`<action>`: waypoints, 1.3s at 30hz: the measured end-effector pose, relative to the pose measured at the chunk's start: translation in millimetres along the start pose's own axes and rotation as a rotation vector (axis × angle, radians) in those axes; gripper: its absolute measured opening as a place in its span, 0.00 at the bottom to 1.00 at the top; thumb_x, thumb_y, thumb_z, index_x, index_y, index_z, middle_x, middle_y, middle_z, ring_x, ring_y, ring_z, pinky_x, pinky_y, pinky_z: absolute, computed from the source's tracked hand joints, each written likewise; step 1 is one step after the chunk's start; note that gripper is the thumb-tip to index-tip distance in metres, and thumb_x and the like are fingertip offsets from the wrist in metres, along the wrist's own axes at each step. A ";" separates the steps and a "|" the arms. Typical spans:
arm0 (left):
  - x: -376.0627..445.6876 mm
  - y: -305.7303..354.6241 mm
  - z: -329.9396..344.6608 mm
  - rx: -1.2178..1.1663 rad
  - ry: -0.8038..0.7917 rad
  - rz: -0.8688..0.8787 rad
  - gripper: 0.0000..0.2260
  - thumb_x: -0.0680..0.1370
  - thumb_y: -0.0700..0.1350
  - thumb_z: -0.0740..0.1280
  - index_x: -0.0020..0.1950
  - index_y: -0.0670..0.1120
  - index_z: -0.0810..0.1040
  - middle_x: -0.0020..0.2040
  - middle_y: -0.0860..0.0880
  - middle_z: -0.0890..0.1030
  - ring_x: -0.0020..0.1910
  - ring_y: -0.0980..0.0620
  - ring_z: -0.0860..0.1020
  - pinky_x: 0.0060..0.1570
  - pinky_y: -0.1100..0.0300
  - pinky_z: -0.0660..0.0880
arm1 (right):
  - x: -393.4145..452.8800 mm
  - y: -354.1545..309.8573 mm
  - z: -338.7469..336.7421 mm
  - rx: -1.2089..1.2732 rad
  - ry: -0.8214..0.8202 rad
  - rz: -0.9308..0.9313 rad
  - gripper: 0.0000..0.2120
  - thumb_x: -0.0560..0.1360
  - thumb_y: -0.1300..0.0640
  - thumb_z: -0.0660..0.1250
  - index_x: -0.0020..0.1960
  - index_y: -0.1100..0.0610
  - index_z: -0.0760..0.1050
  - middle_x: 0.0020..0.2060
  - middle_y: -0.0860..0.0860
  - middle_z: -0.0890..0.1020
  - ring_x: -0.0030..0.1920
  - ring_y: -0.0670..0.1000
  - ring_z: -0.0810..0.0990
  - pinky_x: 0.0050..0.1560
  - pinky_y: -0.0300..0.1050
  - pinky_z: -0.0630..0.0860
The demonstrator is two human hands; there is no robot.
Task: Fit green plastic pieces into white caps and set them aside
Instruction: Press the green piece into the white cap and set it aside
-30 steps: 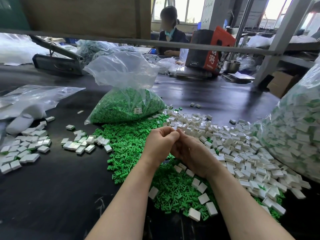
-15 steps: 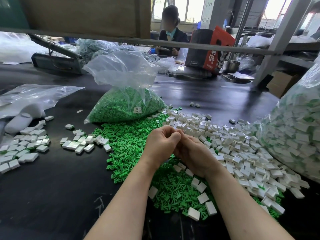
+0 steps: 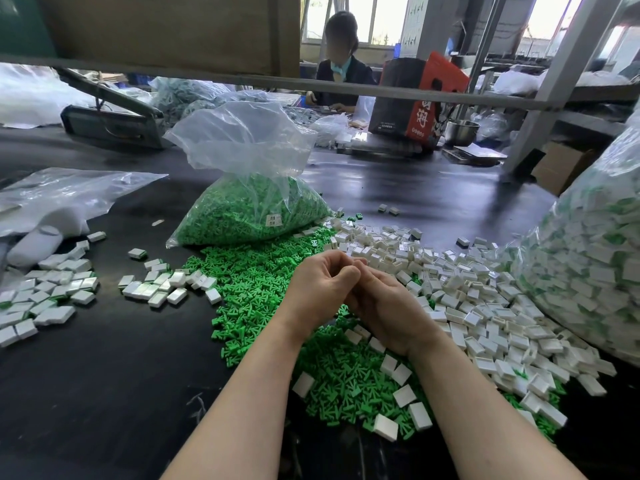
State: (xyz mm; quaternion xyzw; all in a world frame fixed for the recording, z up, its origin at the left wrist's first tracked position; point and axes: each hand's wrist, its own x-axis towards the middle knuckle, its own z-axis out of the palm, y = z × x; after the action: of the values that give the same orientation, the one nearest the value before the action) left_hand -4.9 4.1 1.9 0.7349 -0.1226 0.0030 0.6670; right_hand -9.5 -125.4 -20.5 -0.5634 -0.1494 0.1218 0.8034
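While the left hand [image 3: 317,285] and right hand [image 3: 384,306] curl together above the green pieces [image 3: 256,275] — contents hidden — a fitting step seems underway; next, the finished caps [image 3: 162,289] at left await it, white caps [image 3: 478,299] lying right.

left hand [image 3: 320,289] bare | right hand [image 3: 388,308] bare | forearms unsleeved | no rings

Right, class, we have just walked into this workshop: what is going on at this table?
A person sits at a dark table with both hands brought together, fingers curled, over a heap of green pieces. What they hold is hidden. Loose white caps lie to the right, and finished caps lie set aside on the left. A bag of green pieces stands behind.
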 end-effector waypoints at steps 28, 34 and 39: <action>2.8 -5.7 -14.0 -0.105 -0.150 0.006 0.07 0.80 0.38 0.65 0.49 0.44 0.83 0.41 0.48 0.85 0.40 0.52 0.83 0.45 0.60 0.78 | 4.9 -0.9 1.2 0.087 0.053 0.030 0.19 0.78 0.46 0.58 0.51 0.60 0.79 0.34 0.53 0.74 0.31 0.47 0.70 0.29 0.37 0.66; 0.5 -2.1 -7.0 -0.051 -0.078 0.018 0.09 0.79 0.35 0.62 0.44 0.38 0.81 0.33 0.46 0.81 0.29 0.51 0.79 0.32 0.63 0.76 | 3.2 0.3 1.2 0.062 0.038 0.030 0.17 0.81 0.49 0.57 0.48 0.54 0.83 0.34 0.50 0.77 0.33 0.46 0.73 0.33 0.36 0.71; 2.4 -3.0 -3.8 -0.036 0.011 0.001 0.08 0.77 0.35 0.63 0.41 0.36 0.80 0.32 0.42 0.80 0.27 0.48 0.77 0.29 0.60 0.76 | 4.7 0.6 2.7 -0.039 0.035 0.045 0.14 0.77 0.47 0.59 0.49 0.56 0.77 0.36 0.53 0.72 0.35 0.47 0.70 0.38 0.41 0.66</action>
State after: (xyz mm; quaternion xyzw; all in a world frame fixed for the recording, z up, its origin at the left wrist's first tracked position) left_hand -1.4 7.6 -0.2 0.7228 -0.1194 0.0051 0.6806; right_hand -6.2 -121.1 -19.6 -0.5842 -0.1249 0.1270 0.7919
